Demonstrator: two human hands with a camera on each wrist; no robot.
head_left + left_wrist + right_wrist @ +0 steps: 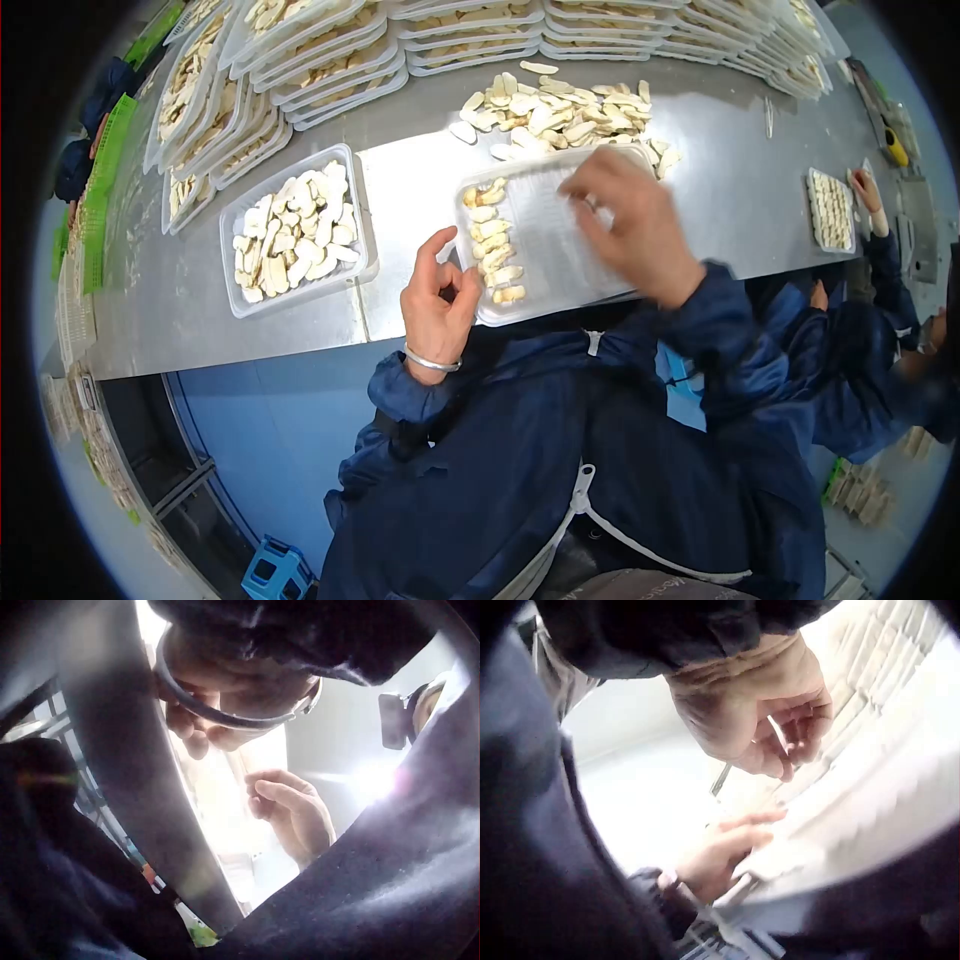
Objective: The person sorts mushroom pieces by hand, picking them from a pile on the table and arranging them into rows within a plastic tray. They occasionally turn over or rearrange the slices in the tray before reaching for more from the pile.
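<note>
A clear plastic tray (560, 235) lies at the table's front edge, with a column of pale mushroom-like slices (490, 235) along its left side. My left hand (437, 310) is beside the tray's left wall, thumb and index finger loosely bent with a gap between them. Above the tray's right half, my right hand (635, 225) is blurred, its fingers bent downward. In the right wrist view, the thumb and fingers of the right hand (761, 712) curve toward each other; I cannot tell whether they pinch a slice. A loose slice pile (570, 115) lies just behind the tray.
To the left stands another tray (232, 285) heaped with slices. Stacked trays (330, 75) of slices line the back and left of the metal table (400, 170). At the right, another person's hand (868, 188) is beside a filled tray (832, 245).
</note>
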